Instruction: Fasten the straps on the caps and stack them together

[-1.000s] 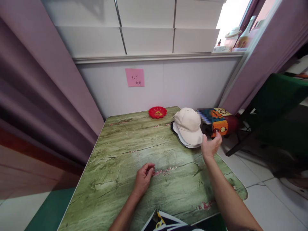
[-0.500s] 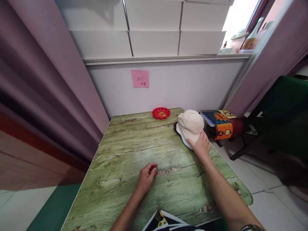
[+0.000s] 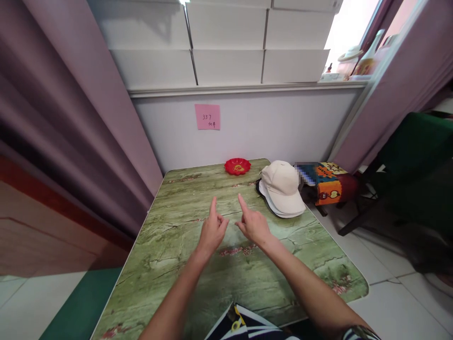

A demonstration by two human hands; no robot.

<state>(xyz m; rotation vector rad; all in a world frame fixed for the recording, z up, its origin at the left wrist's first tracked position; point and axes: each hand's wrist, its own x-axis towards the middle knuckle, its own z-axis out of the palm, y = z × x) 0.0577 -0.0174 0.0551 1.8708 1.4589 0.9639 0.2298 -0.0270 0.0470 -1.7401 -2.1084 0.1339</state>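
Observation:
My left hand (image 3: 213,228) is over the middle of the green wood-patterned table (image 3: 170,198), its index finger stretched forward and nothing held. Beside it on the right, my right hand (image 3: 253,224) has its index finger extended and its thumb apart, also holding nothing. The two hands do not touch. A cream cap (image 3: 283,183) tops a stack of caps at the table's right edge, its brim toward me; white and black brims show under it. A red scalloped dish (image 3: 237,166) sits at the table's back edge.
A pink note (image 3: 207,117) is stuck on the white wall behind the table. Right of the table stands a stool with a colourful cover (image 3: 331,184), near a dark green draped chair (image 3: 417,165). Purple curtains hang on both sides.
My right hand has let go of the cap stack and moved left to the table's middle. My left hand has moved forward, its index finger now stretched out.

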